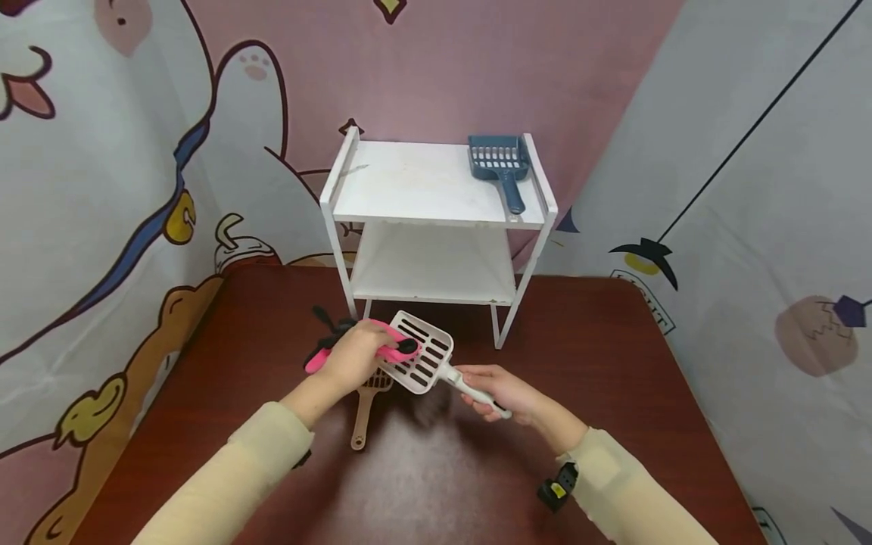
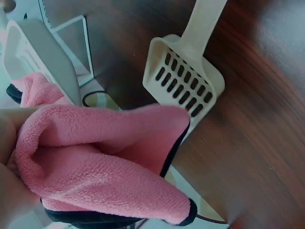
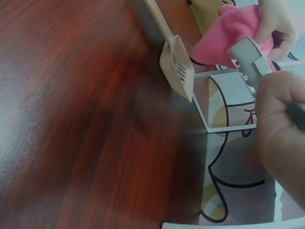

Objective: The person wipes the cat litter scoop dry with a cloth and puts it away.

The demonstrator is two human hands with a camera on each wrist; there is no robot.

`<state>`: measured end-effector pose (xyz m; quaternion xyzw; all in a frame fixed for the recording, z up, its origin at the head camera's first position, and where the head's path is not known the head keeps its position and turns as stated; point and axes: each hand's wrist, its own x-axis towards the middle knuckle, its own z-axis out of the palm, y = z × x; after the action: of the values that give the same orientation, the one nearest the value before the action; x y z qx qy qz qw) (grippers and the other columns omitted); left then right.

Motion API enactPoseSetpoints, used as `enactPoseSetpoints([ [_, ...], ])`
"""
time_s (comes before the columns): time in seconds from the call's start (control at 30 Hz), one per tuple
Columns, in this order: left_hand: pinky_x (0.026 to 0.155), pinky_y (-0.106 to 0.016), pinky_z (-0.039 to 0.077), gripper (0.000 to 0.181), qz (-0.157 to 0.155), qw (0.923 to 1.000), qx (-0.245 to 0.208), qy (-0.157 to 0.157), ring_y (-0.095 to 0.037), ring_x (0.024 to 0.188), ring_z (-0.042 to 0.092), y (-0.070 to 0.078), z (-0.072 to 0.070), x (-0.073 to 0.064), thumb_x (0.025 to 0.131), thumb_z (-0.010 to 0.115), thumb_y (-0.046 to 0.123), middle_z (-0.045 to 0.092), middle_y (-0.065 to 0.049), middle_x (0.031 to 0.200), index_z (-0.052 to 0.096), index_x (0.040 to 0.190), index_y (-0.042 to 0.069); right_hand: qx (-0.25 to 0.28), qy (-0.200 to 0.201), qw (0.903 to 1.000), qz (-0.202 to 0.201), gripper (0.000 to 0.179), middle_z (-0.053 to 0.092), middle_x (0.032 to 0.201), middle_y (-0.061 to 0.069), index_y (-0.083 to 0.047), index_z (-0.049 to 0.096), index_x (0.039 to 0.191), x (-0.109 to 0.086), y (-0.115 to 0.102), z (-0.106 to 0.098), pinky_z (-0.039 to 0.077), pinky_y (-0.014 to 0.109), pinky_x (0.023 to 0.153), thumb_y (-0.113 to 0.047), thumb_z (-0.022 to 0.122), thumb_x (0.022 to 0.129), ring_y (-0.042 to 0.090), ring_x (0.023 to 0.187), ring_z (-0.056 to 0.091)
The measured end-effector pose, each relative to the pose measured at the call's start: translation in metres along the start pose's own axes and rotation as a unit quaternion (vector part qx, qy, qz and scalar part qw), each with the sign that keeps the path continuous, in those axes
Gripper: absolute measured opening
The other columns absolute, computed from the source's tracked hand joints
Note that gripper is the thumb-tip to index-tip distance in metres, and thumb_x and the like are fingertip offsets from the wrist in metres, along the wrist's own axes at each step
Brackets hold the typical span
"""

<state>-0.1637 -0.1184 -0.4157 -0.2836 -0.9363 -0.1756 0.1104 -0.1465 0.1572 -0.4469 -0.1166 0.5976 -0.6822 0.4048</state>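
Note:
My right hand [image 1: 500, 390] grips the handle of a white slotted litter scoop [image 1: 436, 348], held up over the table with its head toward the left. My left hand [image 1: 354, 354] holds a pink cloth [image 2: 105, 157] with black edging, bunched in the fingers. Part of the cloth lies against the scoop's slotted head in the head view. Below the left hand a beige litter scoop [image 1: 364, 409] rests on the table, its handle toward me; the cloth and the white scoop partly cover its head.
A white two-tier shelf [image 1: 436, 295] stands at the back of the brown table [image 1: 613, 424]. On its top tier, at the right, lies a blue litter scoop [image 1: 504, 170]. Cartoon-printed cloth [image 1: 436, 68] hangs behind and at both sides.

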Motion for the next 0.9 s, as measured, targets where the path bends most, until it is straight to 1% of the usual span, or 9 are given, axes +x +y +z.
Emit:
enactPoseSetpoints([
  [0.17,0.077,-0.035,0.050,0.027,-0.057,0.9979,-0.002,0.032,-0.023,0.088,0.056,-0.017,-0.005,-0.004,0.072,0.069,-0.009,0.068,-0.006,0.092,0.072,0.094,0.005,-0.003,0.009,0.9999,0.005,0.035,0.053,0.070,-0.005,0.006,0.040,0.124,-0.006,0.010,-0.007,0.032,0.014,0.041,-0.020,0.033,0.102,0.000,0.046,0.040],
  [0.27,0.073,-0.033,0.049,0.027,-0.102,0.9921,-0.028,0.067,-0.023,0.086,0.054,-0.026,-0.009,-0.007,0.072,0.071,-0.009,0.068,-0.008,0.092,0.072,0.095,0.005,0.002,0.016,0.9999,-0.003,0.024,0.055,0.067,-0.007,-0.001,0.045,0.105,-0.010,0.017,-0.013,0.035,0.015,0.043,-0.020,0.030,0.102,0.000,0.046,0.044],
  [0.33,0.068,-0.032,0.046,0.027,-0.120,0.9871,-0.052,0.092,-0.022,0.084,0.052,-0.027,-0.012,-0.009,0.072,0.072,-0.007,0.068,-0.009,0.093,0.073,0.096,0.005,0.023,0.019,0.9995,-0.005,0.022,0.055,0.064,-0.008,-0.006,0.046,0.101,-0.011,0.020,-0.015,0.035,0.015,0.044,-0.019,0.028,0.102,0.000,0.045,0.044],
  [0.43,0.064,-0.030,0.043,0.024,-0.117,0.9819,-0.084,0.124,-0.022,0.082,0.052,-0.021,-0.014,-0.009,0.073,0.072,-0.005,0.069,-0.010,0.092,0.073,0.095,0.004,0.072,0.014,0.9973,-0.004,0.023,0.053,0.064,-0.008,-0.010,0.046,0.099,-0.012,0.023,-0.017,0.034,0.014,0.044,-0.016,0.025,0.102,-0.001,0.045,0.042],
  [0.53,0.063,-0.029,0.043,0.023,-0.099,0.9790,-0.111,0.139,-0.021,0.080,0.053,-0.007,-0.013,-0.007,0.072,0.073,-0.003,0.069,-0.009,0.089,0.074,0.093,0.005,0.120,0.000,0.9928,0.004,0.023,0.052,0.065,-0.007,-0.009,0.045,0.101,-0.011,0.023,-0.016,0.033,0.013,0.044,-0.015,0.023,0.102,-0.001,0.044,0.039],
  [0.6,0.063,-0.028,0.045,0.023,-0.085,0.9779,-0.133,0.138,-0.019,0.079,0.055,0.004,-0.009,-0.006,0.071,0.074,-0.003,0.069,-0.007,0.087,0.074,0.091,0.006,0.148,-0.011,0.9889,0.008,0.025,0.051,0.067,-0.006,-0.009,0.046,0.103,-0.009,0.021,-0.014,0.032,0.012,0.044,-0.015,0.021,0.102,-0.001,0.045,0.038],
  [0.73,0.064,-0.024,0.042,0.022,-0.063,0.9777,-0.170,0.107,-0.016,0.080,0.057,0.024,0.003,-0.007,0.070,0.074,-0.003,0.070,-0.003,0.087,0.074,0.089,0.009,0.203,-0.049,0.9780,0.011,0.033,0.048,0.069,-0.006,-0.008,0.048,0.109,-0.005,0.018,-0.010,0.030,0.011,0.045,-0.017,0.017,0.103,-0.001,0.047,0.037],
  [0.83,0.065,-0.021,0.043,0.022,-0.072,0.9758,-0.183,0.096,-0.015,0.082,0.059,0.030,0.011,-0.008,0.071,0.074,-0.002,0.071,-0.002,0.089,0.075,0.090,0.010,0.230,-0.076,0.9699,0.023,0.037,0.046,0.069,-0.006,-0.007,0.048,0.114,-0.004,0.016,-0.009,0.030,0.010,0.045,-0.019,0.015,0.103,-0.002,0.048,0.036],
  [0.9,0.066,-0.021,0.044,0.022,-0.084,0.9736,-0.185,0.103,-0.016,0.083,0.059,0.030,0.013,-0.008,0.071,0.074,-0.002,0.071,-0.003,0.089,0.075,0.090,0.010,0.240,-0.092,0.9658,0.032,0.038,0.046,0.069,-0.007,-0.007,0.047,0.116,-0.005,0.015,-0.009,0.030,0.010,0.045,-0.020,0.014,0.103,-0.002,0.048,0.036],
])
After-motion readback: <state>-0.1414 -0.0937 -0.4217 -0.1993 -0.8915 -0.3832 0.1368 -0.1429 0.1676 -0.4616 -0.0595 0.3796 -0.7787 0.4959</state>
